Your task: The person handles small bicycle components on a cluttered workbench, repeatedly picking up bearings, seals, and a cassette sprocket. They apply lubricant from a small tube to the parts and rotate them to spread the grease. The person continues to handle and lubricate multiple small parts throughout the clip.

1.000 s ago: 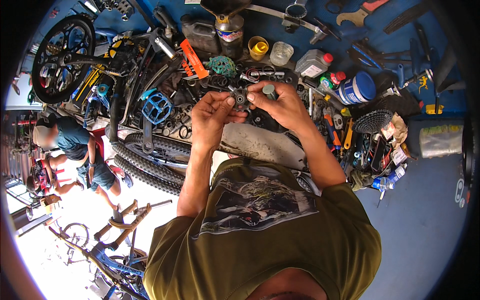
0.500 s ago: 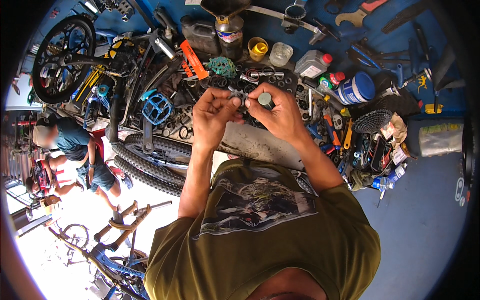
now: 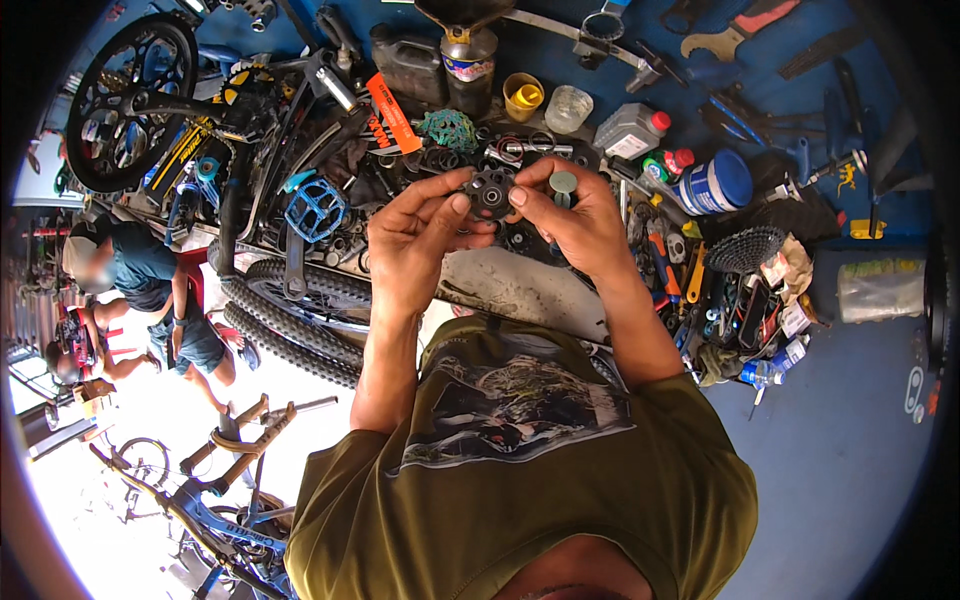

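Both hands are raised over the cluttered workbench, closed on opposite edges of a small dark round bicycle part (image 3: 489,196) with holes around its centre. My left hand (image 3: 415,235) pinches its left edge between thumb and fingers. With thumb and forefinger, my right hand (image 3: 578,220) grips the right edge. A grey-green, round-topped cylindrical piece (image 3: 563,183) also sticks up from among the right fingers; its lower part is hidden. Behind the hands lie loose rings, bearings and small dark metal parts, too jumbled to tell apart.
A blue pedal (image 3: 315,210) and crank lie left, above knobbly tires (image 3: 290,335). Along the back stand a dark jug (image 3: 405,65), a yellow cup (image 3: 522,97) and a blue-lidded tub (image 3: 715,182). Right are a cassette (image 3: 745,248) and tools. Another person (image 3: 150,275) sits far left.
The round part has turned from nearly edge-on to show its holed face. Both hands have moved slightly apart, and the cylindrical piece has shifted right with my right hand.
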Motion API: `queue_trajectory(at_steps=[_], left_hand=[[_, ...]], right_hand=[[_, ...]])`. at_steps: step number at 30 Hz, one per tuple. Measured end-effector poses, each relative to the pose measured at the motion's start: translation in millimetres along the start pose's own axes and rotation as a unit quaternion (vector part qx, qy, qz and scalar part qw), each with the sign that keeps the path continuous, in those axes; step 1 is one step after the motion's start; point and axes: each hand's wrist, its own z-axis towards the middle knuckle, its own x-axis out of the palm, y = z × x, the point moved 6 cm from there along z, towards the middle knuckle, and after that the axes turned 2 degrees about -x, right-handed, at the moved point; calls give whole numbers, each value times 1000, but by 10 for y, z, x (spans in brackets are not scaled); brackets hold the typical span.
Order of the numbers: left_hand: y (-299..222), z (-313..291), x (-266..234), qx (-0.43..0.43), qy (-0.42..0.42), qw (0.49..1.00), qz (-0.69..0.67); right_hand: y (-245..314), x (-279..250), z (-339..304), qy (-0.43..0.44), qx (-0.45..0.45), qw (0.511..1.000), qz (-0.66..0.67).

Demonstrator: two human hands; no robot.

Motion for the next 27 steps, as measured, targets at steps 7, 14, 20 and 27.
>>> queue_trajectory(at_steps=[7,14,20,27], left_hand=[[-56,-43,27,8,-3,1000,2],[1,-60,95,33,11,999,-39],[135,-51,147,15,12,986,-164],[146,-38,160,2,10,977,-212]], right_hand=[[124,10,-45,2,-25,999,-45],[246,77,-163,-75,-186,961,-190],[257,155,-223,-101,-215,950,-203],[320,232,-249,-100,-279,922,-250]])
